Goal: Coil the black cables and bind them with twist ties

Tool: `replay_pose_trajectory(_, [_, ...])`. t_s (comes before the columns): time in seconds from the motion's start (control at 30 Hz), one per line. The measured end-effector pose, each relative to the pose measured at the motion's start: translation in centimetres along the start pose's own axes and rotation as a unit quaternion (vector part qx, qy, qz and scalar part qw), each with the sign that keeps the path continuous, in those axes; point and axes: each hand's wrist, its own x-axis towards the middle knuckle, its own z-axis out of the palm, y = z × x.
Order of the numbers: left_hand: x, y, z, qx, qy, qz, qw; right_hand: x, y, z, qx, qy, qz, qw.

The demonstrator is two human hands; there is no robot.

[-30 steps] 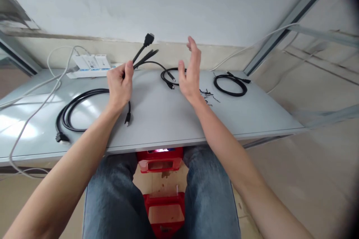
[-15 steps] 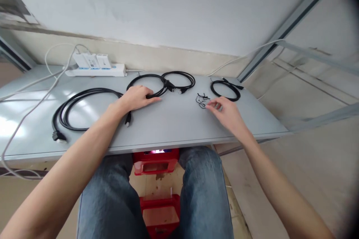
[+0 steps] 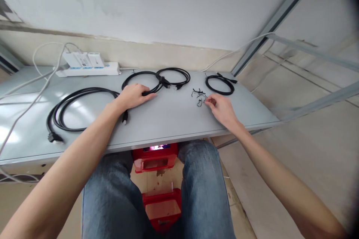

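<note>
My left hand (image 3: 134, 97) lies on the table at the near edge of a coiled black cable (image 3: 140, 73), thumb stretched to the right and the other fingers partly hidden. To its left rests a larger black cable coil (image 3: 84, 90), partly behind my wrist, with a plug (image 3: 54, 137) at its near end. My right hand (image 3: 221, 107) pinches a thin black twist tie (image 3: 205, 100) at its fingertips. Several more twist ties (image 3: 198, 92) lie in a loose bunch just beyond. A smaller coiled black cable (image 3: 220, 92) sits behind my right hand.
A white power strip (image 3: 109, 69) with white adapters stands against the back wall at the left. White cords (image 3: 36, 97) trail over the table's left side. A metal post (image 3: 252, 52) rises at the right rear corner. Red stools (image 3: 157, 163) are below, between my knees.
The twist ties have shifted apart, with one loop now lying nearer to me. My right fingertips have closed together beside them. My left hand stays by the cable; the view has moved slightly.
</note>
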Motion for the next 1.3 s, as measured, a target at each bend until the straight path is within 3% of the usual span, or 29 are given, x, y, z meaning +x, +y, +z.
replay_pose_trajectory(0.23, [0.1, 0.0, 0.1, 0.006, -0.003, -0.003, 1.000, 1.0, -1.1, -0.4, 0.073, 0.065, -0.012, 0.995])
replay_pose_trajectory(0.37, [0.3, -0.3, 0.6, 0.006, 0.010, 0.015, 1.000, 0.9, -4.4, 0.2, 0.140, 0.142, -0.038, 0.979])
replay_pose_trajectory(0.43, [0.5, -0.5, 0.8, -0.005, 0.013, 0.017, 1.000, 1.3, -6.6, 0.9, 0.167, 0.151, -0.061, 0.972])
replay_pose_trajectory(0.57, [0.4, -0.3, 0.9, -0.026, 0.004, 0.015, 1.000, 5.3, -10.7, 4.4, 0.264, 0.120, -0.135, 0.947])
replay_pose_trajectory(0.73, [0.0, 0.2, 0.6, -0.037, 0.014, 0.040, 0.998, 13.0, -13.4, 11.5, 0.322, 0.118, -0.211, 0.915])
replay_pose_trajectory(0.87, [0.0, 0.4, 0.8, -0.053, 0.011, 0.038, 0.998, 14.9, -13.7, 14.8, 0.321, 0.154, -0.238, 0.904])
replay_pose_trajectory(1.0, [0.1, 0.4, 1.0, -0.090, -0.002, 0.047, 0.995, 13.9, -12.6, 14.8, 0.304, 0.179, -0.248, 0.902])
replay_pose_trajectory(1.13, [0.1, 0.5, 0.8, -0.142, 0.001, 0.040, 0.989, 13.3, -12.1, 14.1, 0.291, 0.151, -0.242, 0.913])
replay_pose_trajectory(1.3, [-0.1, 0.9, 0.2, -0.188, -0.002, 0.028, 0.982, 12.9, -12.6, 14.3, 0.265, 0.062, -0.262, 0.926])
